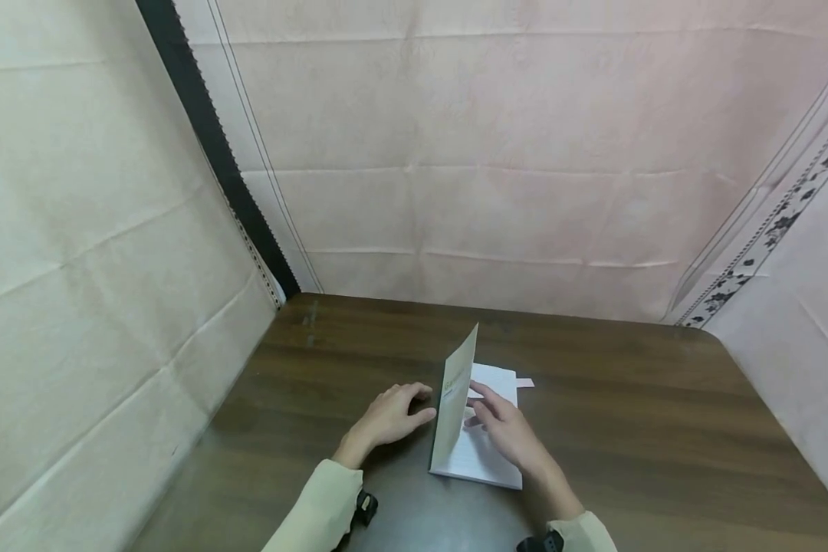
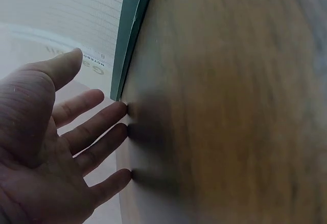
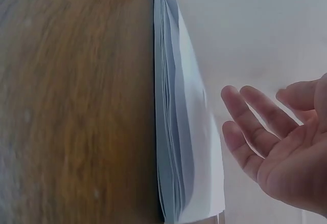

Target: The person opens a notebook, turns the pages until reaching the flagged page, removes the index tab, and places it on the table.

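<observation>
A notebook (image 1: 486, 464) lies on the table, its pale cover (image 1: 454, 399) standing raised at the left and its white pages facing up. In the left wrist view a dark green edge (image 2: 130, 35) of the notebook shows beside printed lettering. My left hand (image 1: 392, 416) rests just left of the notebook, fingers spread and fingertips on the tabletop. Over the pages, my right hand (image 1: 509, 431) has loosely bent fingers close to the inner side of the cover; whether they touch it, I cannot tell. The page edges (image 3: 176, 116) fan slightly in the right wrist view. Neither hand holds anything.
A pink tab (image 1: 524, 382) sticks out from the notebook's right side. The brown wooden table (image 1: 628, 414) has pale cloth sheets (image 1: 510, 176) hanging behind it and at both sides. Each wrist wears a black strap device (image 1: 366, 507).
</observation>
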Motion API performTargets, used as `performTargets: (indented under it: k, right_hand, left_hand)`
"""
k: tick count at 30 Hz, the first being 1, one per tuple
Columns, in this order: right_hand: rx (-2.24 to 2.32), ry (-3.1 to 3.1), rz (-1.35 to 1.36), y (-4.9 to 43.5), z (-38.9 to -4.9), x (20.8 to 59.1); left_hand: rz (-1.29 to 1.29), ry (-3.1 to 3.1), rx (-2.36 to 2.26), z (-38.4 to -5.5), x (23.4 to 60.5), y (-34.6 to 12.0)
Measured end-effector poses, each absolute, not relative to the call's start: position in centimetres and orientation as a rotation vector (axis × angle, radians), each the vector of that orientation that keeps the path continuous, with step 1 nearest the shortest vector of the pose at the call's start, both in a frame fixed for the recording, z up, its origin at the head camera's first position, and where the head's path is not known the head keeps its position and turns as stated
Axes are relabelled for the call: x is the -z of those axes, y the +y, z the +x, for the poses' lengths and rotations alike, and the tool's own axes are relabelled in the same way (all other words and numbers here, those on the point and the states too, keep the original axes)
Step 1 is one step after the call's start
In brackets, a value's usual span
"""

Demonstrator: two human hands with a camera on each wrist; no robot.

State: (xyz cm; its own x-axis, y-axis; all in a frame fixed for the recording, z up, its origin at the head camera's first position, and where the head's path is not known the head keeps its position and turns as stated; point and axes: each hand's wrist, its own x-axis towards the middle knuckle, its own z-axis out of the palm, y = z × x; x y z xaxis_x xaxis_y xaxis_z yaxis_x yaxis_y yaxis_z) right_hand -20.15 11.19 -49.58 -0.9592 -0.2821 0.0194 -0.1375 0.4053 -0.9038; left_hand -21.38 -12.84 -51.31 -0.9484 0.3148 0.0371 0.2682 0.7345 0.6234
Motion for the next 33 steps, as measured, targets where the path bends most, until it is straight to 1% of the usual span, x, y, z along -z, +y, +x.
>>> performTargets:
  k: [9,18,27,33]
  right_hand:
    - [1.558,2.486,-0.482,10.7,-20.0,50.4]
    - [1.481,2.475,-0.591,9.5,-20.2,50.4]
    - [1.439,2.482,-0.591,9.1,-20.2,50.5]
    - [1.360,2.529,-0.627,8.8,-20.0,50.4]
  left_hand:
    - [0.535,2.828,-1.003,-21.0,51.9,-12.3]
    - [0.574,2.894,-0.957,-21.1,51.9,-12.1]
    - [0.696,2.928,-0.912,-21.2,52.0,-12.2]
    - [0.747,2.928,-0.972,-21.2,52.0,-12.9]
